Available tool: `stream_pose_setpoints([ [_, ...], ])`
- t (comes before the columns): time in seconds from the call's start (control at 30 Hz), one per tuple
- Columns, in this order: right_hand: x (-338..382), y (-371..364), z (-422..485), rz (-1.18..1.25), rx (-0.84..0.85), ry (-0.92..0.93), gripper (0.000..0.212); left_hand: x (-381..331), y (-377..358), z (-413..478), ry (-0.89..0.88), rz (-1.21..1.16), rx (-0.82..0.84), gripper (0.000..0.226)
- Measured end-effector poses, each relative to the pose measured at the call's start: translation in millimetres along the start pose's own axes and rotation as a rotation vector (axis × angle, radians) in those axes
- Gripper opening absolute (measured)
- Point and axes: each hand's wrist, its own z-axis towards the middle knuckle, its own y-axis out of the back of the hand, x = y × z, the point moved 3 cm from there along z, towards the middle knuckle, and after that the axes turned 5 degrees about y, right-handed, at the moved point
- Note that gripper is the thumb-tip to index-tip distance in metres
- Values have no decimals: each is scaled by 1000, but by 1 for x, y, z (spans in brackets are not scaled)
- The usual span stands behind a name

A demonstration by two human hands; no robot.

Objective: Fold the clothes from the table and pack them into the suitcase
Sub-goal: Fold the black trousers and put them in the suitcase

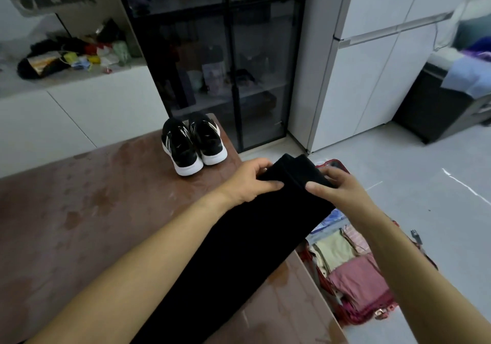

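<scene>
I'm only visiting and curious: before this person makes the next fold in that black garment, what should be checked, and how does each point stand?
1. Grip: left hand and right hand both hold the black garment at its far end: ok.
2. Shape: garment stretched in a straight strip: ok.
3. Clearance: shoes on the table, apart from the garment: ok.
4. Target: suitcase open on the floor: ok.
5. Room left beside the folded clothes inside: cannot tell.

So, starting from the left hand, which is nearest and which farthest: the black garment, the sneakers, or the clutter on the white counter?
1. Black garment: held in the left hand.
2. Sneakers: just beyond, at the table's far end.
3. Clutter: far left, on the counter.
</scene>
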Motion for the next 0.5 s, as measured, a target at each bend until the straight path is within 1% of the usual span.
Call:
stream_pose_setpoints([
  [0.07, 20, -2, 11, -248, 55, 76, 23, -10, -5, 1, -77, 108, -14, 17],
  [0.1, 29, -5, 15, -403, 82, 125, 20, -13, -7, -1, -92, 110, -21, 20],
  [0.17, 41, -9, 17, -649, 118, 241, 16, -11, -7, -5, -57, 25, -1, 24],
  [0.2, 46, -10, 16, -703, 117, 294, 16, -9, -5, -9, -14, -14, 37, 24],
  [0.27, 53, -7, 10, -698, 118, 369, 14, 7, 1, -23, 138, -10, 157, 21],
  [0.3, 55, -5, 7, -688, 124, 386, 12, 21, 7, -30, 232, -3, 182, 33],
  [0.33, 53, -1, 6, -692, 127, 393, 13, 36, 16, -39, 341, -12, 139, 54],
  [0.37, 52, 2, 5, -692, 124, 387, 16, 51, 25, -49, 467, -28, 48, 79],
  [0.4, 49, 6, 6, -684, 115, 375, 19, 66, 32, -57, 574, -30, -1, 96],
  [0.43, 48, 9, 6, -671, 102, 370, 22, 77, 37, -64, 652, -39, 17, 102],
  [0.47, 46, 13, 8, -675, 82, 359, 24, 85, 40, -71, 711, -61, 64, 97],
  [0.5, 45, 14, 9, -684, 71, 356, 26, 90, 43, -76, 733, -94, 108, 87],
])
